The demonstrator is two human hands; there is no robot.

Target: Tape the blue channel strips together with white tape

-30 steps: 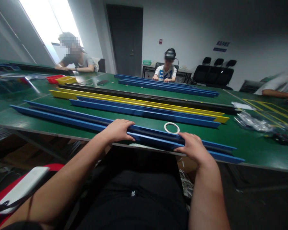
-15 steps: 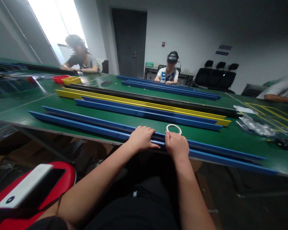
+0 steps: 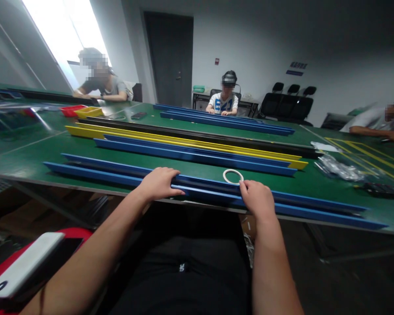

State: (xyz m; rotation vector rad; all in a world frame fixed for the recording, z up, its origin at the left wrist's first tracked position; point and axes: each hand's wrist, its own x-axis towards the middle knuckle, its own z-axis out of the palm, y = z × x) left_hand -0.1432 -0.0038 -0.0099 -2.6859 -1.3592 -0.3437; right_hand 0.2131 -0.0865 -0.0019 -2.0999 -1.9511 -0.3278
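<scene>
- Currently, both hands of the operator are at the blue channel (image 3: 212,193), which lies lengthwise along the near edge of the green table (image 3: 197,170).
- Left hand (image 3: 160,183): grasping the channel from above, thumb at the near wall, fingers over the far wall.
- Right hand (image 3: 259,197): laid across the same channel, fingers curled; fingertips partly hidden, so I cannot tell whether it grips or merely rests.
- Channel: walls upward, a dark strip along its inside; both ends extend well beyond the hands.
- White ring (image 3: 233,171): flat on the table, just behind the channel, close to the right hand; contact cannot be determined.
- Behind it, in order: second blue channel (image 3: 190,156), yellow channel (image 3: 184,144), black channel (image 3: 184,134), all roughly parallel.
- Clear plastic bags (image 3: 341,169): on the table, to the right.
- Co-worker (image 3: 222,103): seated across the table, behind further blue channels (image 3: 223,120).
- White device (image 3: 24,262): on a red seat (image 3: 77,233), lower left.
</scene>
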